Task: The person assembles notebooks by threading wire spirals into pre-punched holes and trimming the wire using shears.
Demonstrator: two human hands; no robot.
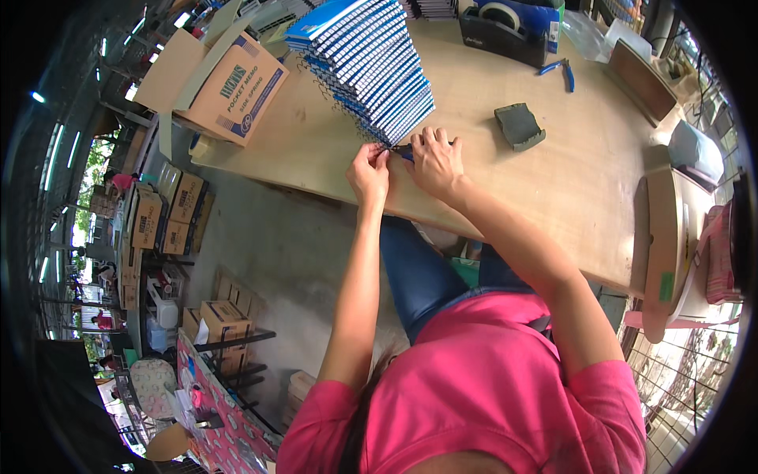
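A tall stack of blue spiral notebooks [379, 75] stands on the wooden table, leaning a little, with wire coils along its left side. At the bottom corner of the stack nearest me, my left hand [368, 175] has its thumb and fingers pinched together by the wire ends. What lies between those fingertips is too small to make out. My right hand [437, 166] is closed around a small pair of pliers [403, 152], whose dark tip meets my left fingertips. Most of the pliers' handle is hidden under the right hand.
An open cardboard box [237, 91] stands left of the stack. A black tape dispenser [501, 35], a second pair of blue-handled pliers [562, 73] and a dark grey block [520, 126] lie on the table [580, 186]. Cartons [183, 201] are piled at the far left.
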